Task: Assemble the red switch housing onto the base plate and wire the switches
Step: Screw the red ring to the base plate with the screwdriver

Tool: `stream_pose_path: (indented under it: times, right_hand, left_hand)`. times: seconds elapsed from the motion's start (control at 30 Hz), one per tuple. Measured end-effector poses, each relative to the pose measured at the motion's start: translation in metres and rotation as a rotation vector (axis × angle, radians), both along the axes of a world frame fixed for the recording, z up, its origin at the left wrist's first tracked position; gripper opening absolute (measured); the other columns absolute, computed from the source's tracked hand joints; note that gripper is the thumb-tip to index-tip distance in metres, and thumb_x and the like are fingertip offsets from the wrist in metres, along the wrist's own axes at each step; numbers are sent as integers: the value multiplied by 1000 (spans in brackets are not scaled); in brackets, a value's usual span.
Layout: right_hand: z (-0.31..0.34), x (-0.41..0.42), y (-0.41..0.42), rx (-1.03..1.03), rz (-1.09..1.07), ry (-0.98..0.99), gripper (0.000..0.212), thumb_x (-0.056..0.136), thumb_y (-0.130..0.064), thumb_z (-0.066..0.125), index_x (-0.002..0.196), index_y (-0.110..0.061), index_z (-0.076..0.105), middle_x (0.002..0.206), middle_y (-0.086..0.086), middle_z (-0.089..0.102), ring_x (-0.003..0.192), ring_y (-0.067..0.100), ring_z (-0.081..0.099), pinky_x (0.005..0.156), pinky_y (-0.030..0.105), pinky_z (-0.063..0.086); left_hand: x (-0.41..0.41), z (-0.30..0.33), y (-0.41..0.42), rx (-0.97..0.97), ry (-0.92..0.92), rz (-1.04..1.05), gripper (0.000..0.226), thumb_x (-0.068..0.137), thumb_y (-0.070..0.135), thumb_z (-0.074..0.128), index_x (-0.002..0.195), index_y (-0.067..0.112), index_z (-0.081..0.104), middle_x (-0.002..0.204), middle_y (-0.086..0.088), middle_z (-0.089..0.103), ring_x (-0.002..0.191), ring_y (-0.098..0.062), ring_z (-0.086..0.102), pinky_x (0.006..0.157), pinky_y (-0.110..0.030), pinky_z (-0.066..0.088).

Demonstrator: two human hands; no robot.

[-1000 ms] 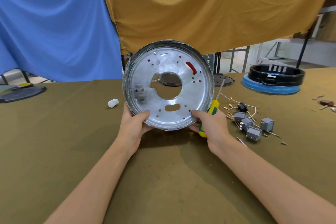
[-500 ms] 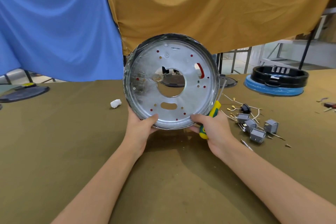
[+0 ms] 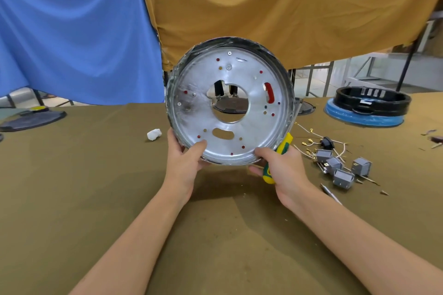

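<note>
Held upright above the table's middle, the metal plate is pinched at its lower rim by the left hand and right hand, which also clutches a screwdriver, so the cramped right-hand hold could let it slip.

Red housing mostly hidden behind base plate, seen only through slot and holes. Screwdriver shaft hidden behind plate, handle partly covered by right hand. Left hand fingers hidden behind rim.
</note>
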State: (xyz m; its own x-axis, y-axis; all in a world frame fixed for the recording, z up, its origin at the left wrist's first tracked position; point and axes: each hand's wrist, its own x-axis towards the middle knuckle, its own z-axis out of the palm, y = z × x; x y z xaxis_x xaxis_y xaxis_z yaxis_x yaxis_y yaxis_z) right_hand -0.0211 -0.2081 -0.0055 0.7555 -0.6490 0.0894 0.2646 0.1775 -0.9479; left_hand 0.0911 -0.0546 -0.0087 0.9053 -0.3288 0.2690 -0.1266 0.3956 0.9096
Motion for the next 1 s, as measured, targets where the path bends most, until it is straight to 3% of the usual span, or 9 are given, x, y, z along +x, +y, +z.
stream_pose_path:
  times: [0.2, 0.3, 0.4, 0.47, 0.53, 0.7, 0.87, 1.0]
  right_hand:
    - [-1, -1, 0, -10, -38, 11, 26, 90, -3, 63, 104, -26, 62, 92, -3, 77, 78, 16, 75, 55, 25, 57]
    - [1, -2, 1, 34, -58, 4, 21, 91, -3, 60, 102, -20, 64, 87, 1, 78, 72, 23, 75, 54, 26, 56]
    - [2, -2, 0, 104, -49, -7, 17, 91, -3, 58, 97, -17, 66, 84, 4, 78, 74, 26, 74, 56, 29, 57]
    - [2, -2, 1, 100, -38, -16, 16, 91, -5, 59, 96, -18, 67, 83, 3, 78, 72, 23, 74, 57, 30, 58]
    - [2, -2, 4, 50, -28, -10, 14, 92, -9, 59, 98, -19, 67, 83, 1, 78, 69, 19, 74, 55, 30, 58]
    - [4, -3, 10, -21, -50, 23, 8, 94, -19, 62, 99, -17, 68, 84, 3, 78, 65, 23, 75, 47, 27, 53]
    - [5, -5, 12, 24, -99, 33, 9, 92, -17, 62, 95, -12, 68, 79, 10, 76, 52, 20, 68, 44, 25, 50]
    - [4, -7, 12, 23, -96, 22, 8, 92, -14, 62, 95, -10, 68, 78, 10, 74, 47, 17, 62, 44, 25, 49]
  left_hand:
    - [-3, 1, 0, -28, -35, -22, 53, 90, 11, 68, 133, 30, 43, 111, 12, 71, 103, -17, 71, 74, -39, 60]
    - [-10, 8, -2, -74, 12, -63, 66, 82, 42, 73, 139, 32, 41, 115, 10, 71, 110, -19, 68, 84, -45, 60]
    - [-14, 11, -5, -183, 179, -174, 68, 85, 74, 46, 138, 31, 52, 126, 0, 68, 113, -25, 66, 93, -48, 56]
    - [-14, 8, -6, -226, 273, -214, 65, 94, 72, 27, 136, 32, 57, 127, 1, 68, 110, -21, 68, 95, -45, 53]
    - [-12, 6, -6, -204, 287, -224, 64, 99, 68, 21, 136, 31, 58, 128, 2, 68, 119, -22, 63, 97, -44, 50]
    - [-10, 7, -5, -213, 215, -205, 67, 99, 68, 20, 138, 28, 57, 131, 0, 66, 120, -25, 61, 91, -42, 48]
    - [-9, 8, -8, -163, 171, -191, 65, 100, 67, 18, 139, 30, 55, 131, 2, 66, 127, -26, 57, 100, -45, 45]
    - [-10, 9, -6, -140, 159, -194, 67, 101, 67, 16, 139, 28, 56, 131, 0, 66, 116, -21, 62, 88, -38, 51]
